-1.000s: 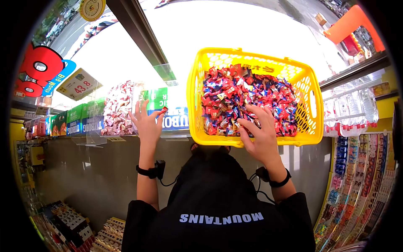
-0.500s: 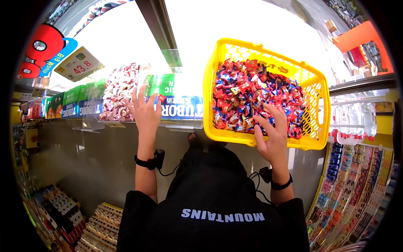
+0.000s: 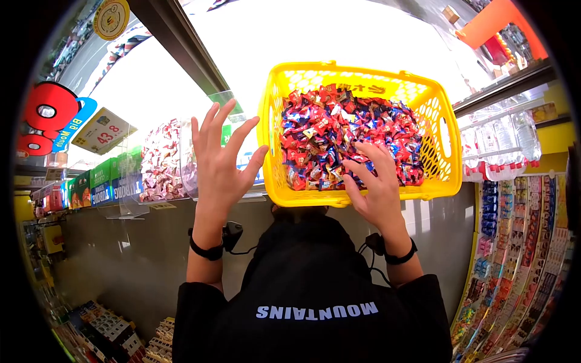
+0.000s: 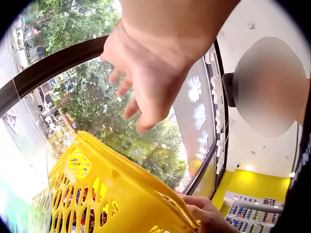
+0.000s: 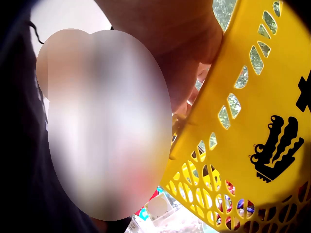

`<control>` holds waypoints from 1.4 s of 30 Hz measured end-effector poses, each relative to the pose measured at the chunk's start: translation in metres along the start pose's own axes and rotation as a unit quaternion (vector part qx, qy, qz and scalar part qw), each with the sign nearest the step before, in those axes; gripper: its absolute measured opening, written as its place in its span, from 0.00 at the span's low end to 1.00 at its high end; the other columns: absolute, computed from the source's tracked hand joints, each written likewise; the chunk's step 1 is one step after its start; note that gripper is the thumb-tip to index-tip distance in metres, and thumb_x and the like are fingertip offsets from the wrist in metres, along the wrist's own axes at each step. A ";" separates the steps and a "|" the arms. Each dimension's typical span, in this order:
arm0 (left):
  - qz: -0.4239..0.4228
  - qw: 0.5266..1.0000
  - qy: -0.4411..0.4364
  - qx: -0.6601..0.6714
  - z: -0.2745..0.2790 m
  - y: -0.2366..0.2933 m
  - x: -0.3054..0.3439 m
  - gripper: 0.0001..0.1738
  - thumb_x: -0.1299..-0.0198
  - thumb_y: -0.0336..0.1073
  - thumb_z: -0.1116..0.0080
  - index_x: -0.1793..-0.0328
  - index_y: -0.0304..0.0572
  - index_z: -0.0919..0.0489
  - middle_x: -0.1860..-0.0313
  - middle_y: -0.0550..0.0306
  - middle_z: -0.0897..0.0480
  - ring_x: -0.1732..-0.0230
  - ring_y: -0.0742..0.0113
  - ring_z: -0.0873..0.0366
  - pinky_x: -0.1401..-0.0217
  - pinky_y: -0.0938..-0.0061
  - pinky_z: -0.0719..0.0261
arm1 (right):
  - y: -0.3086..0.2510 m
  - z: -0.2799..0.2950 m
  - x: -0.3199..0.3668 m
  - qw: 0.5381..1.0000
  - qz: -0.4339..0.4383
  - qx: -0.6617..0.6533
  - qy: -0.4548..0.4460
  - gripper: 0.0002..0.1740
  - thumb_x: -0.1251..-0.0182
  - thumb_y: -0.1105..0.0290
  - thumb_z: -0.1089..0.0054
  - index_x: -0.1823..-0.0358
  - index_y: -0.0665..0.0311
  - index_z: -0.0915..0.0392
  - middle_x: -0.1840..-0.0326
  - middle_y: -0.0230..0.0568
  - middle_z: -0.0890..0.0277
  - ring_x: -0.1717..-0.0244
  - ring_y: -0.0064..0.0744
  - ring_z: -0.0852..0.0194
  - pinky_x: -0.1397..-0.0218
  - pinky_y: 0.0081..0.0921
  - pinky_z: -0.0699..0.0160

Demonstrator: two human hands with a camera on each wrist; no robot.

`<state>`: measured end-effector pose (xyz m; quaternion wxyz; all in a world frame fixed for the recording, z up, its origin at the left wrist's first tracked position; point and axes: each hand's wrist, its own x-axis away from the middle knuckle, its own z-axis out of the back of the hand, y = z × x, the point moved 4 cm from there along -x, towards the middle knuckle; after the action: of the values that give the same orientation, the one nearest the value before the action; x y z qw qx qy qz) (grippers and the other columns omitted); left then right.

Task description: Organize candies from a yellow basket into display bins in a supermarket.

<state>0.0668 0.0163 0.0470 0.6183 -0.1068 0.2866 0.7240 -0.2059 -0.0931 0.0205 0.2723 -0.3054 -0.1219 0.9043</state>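
A yellow plastic basket (image 3: 339, 198) with perforated walls stands in front of the person, filled with wrapped candies (image 3: 339, 133) in red, blue and dark foil. Beside the basket's left wall, my left hand (image 3: 218, 160) is raised with its fingers spread and nothing between them; the left wrist view shows this hand (image 4: 150, 73) above the rim. My right hand (image 3: 378, 190) reaches over the near rim, its loosely bent fingertips at the candies. In the right wrist view it is largely hidden behind the basket wall (image 5: 272, 111).
Pink-wrapped candies (image 3: 162, 160) fill a clear bin on the left, next to green and blue Tuborg boxes (image 3: 103, 181). A 43.8 price sign (image 3: 104, 130) stands behind them. Packed shelves (image 3: 514, 254) line the right, with bottled water (image 3: 505, 142) above.
The left hand earlier pinched a small red candy over the Tuborg boxes; that candy is gone from its fingers. The hand has risen with fingers spreading. The right hand stays over the basket.
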 end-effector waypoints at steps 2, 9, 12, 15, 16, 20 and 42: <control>-0.062 0.997 -0.042 0.011 0.009 0.017 -0.016 0.24 0.38 0.41 0.23 0.35 0.58 0.10 0.17 0.51 0.27 0.12 0.43 0.39 0.08 0.34 0.54 | 0.005 0.012 0.002 0.999 -0.008 0.025 0.019 0.16 0.36 0.69 0.25 0.47 0.59 0.11 0.30 0.48 0.20 0.27 0.53 0.24 0.18 0.58 0.33; -0.188 0.980 -0.067 0.001 0.014 0.066 -0.092 0.19 0.36 0.41 0.25 0.39 0.58 0.10 0.18 0.52 0.24 0.12 0.43 0.37 0.08 0.38 0.48 | 0.039 0.036 0.012 0.993 -0.009 0.087 0.076 0.16 0.34 0.68 0.26 0.46 0.57 0.12 0.32 0.46 0.19 0.28 0.49 0.22 0.19 0.58 0.32; -0.245 0.962 -0.116 0.013 -0.025 0.088 -0.121 0.17 0.32 0.46 0.27 0.40 0.55 0.10 0.20 0.50 0.24 0.13 0.43 0.36 0.08 0.38 0.49 | 0.047 0.042 0.013 0.992 -0.013 0.087 0.086 0.16 0.34 0.68 0.26 0.46 0.57 0.12 0.31 0.45 0.19 0.28 0.49 0.22 0.19 0.57 0.33; -0.243 0.936 -0.235 0.095 -0.064 0.095 -0.146 0.16 0.34 0.48 0.27 0.44 0.53 0.09 0.21 0.47 0.24 0.15 0.43 0.33 0.07 0.37 0.50 | 0.057 0.044 0.013 0.992 -0.023 0.084 0.086 0.15 0.34 0.67 0.26 0.46 0.57 0.13 0.31 0.44 0.20 0.27 0.49 0.23 0.18 0.58 0.34; -0.249 0.936 -0.241 0.063 -0.073 0.098 -0.150 0.16 0.34 0.48 0.27 0.45 0.52 0.08 0.21 0.47 0.23 0.15 0.43 0.33 0.07 0.37 0.50 | 0.060 0.043 0.014 0.992 -0.027 0.084 0.085 0.15 0.34 0.67 0.26 0.46 0.57 0.13 0.31 0.44 0.20 0.27 0.48 0.24 0.18 0.58 0.35; -0.261 0.915 -0.303 -0.054 -0.121 0.099 -0.151 0.16 0.36 0.52 0.27 0.53 0.53 0.05 0.24 0.48 0.20 0.15 0.45 0.33 0.08 0.37 0.49 | 0.053 0.034 0.016 0.995 0.003 0.084 0.062 0.14 0.33 0.67 0.28 0.48 0.59 0.14 0.33 0.44 0.19 0.28 0.47 0.24 0.17 0.60 0.35; -0.197 0.890 -0.358 -0.202 -0.189 0.083 -0.131 0.17 0.53 0.44 0.24 0.59 0.45 0.07 0.45 0.49 0.11 0.30 0.47 0.20 0.15 0.40 0.38 | 0.055 0.035 0.016 0.997 0.002 0.053 0.050 0.14 0.35 0.66 0.30 0.51 0.64 0.14 0.34 0.50 0.20 0.29 0.50 0.26 0.17 0.60 0.35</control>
<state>-0.0230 -0.2025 -0.0167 0.7739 -0.0170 -0.1330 0.6190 -0.2614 -0.1313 0.0183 0.2922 -0.3354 -0.0598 0.8936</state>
